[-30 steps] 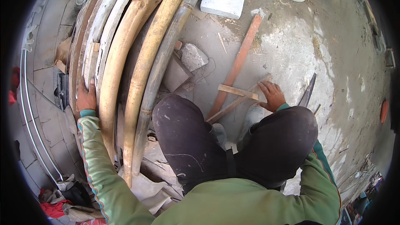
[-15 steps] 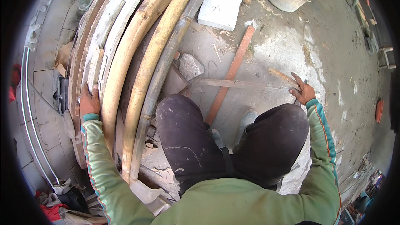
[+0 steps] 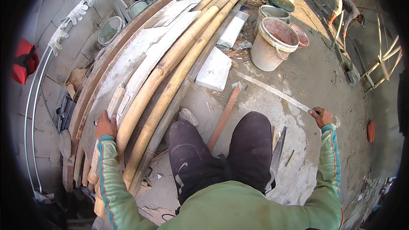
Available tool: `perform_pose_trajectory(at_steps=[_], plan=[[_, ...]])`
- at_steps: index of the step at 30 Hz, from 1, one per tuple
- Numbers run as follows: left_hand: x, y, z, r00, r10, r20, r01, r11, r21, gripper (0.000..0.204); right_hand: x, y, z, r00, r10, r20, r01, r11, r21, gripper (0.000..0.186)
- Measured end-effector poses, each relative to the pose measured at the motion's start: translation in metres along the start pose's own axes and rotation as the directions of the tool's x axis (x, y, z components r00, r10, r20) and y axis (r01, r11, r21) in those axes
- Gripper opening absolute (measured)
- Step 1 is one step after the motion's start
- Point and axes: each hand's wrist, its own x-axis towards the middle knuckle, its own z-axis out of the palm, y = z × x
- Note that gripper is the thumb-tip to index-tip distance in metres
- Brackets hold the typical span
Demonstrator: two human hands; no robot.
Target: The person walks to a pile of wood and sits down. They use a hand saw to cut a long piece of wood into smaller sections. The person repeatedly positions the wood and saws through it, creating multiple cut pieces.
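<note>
My right hand [image 3: 321, 117] is closed on the near end of a long, thin, pale wooden strip [image 3: 275, 92], which slants away to the left above the concrete floor. On the left, my left hand [image 3: 106, 126] is closed around the lower part of a short wooden strip [image 3: 116, 99] on the stacked timber; its finger pads are partly hidden. Next to it lie a whitish, mortar-stained board [image 3: 132, 68] and long yellow bamboo poles [image 3: 159, 74]. A reddish-brown wooden batten [image 3: 224, 117] lies on the floor ahead of my knees.
A dirty white bucket [image 3: 270, 53] stands ahead, with more buckets behind it. A white block [image 3: 214, 69] lies beside the poles. Right of my knee is a dark pointed flat piece [image 3: 279, 150]. Another person [image 3: 347, 8] bends over at the far right. Metal rods [image 3: 35, 98] curve along the left.
My view has tipped up, showing more buckets and the other person. The pale strip has swung away from my knees with my right hand. My left hand stays at the timber stack.
</note>
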Motion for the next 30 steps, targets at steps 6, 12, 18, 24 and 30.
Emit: perform_pose_trajectory(at_steps=[6, 12, 18, 24, 30], plan=[[-0.001, 0.022, -0.019, 0.997, -0.063, 0.054, 0.063, 0.998, 0.004, 0.057, 0.004, -0.065, 0.06, 0.992, -0.05, -0.112, 0.102, 0.839, 0.534, 0.04], [-0.004, 0.011, -0.019, 0.997, -0.059, 0.047, 0.06, 0.998, -0.03, 0.058, -0.016, -0.21, 0.06, 0.851, -0.359, 0.382, -0.269, 0.327, 0.906, 0.037], [-0.006, 0.014, -0.02, 0.999, -0.041, 0.012, 0.041, 0.998, -0.043, 0.056, -0.036, -0.308, 0.09, 0.773, -0.518, 0.367, -0.359, 0.12, 0.926, 0.033], [-0.015, -0.007, -0.014, 0.998, -0.051, -0.022, 0.05, 0.998, -0.024, 0.055, -0.057, -0.379, 0.201, 0.929, -0.287, 0.235, -0.225, 0.066, 0.972, 0.022], [0.001, 0.021, -0.014, 0.999, -0.028, -0.014, 0.027, 0.997, -0.073, 0.056, -0.006, -0.321, 0.347, 0.77, -0.037, 0.637, -0.571, 0.404, 0.714, 0.027]])
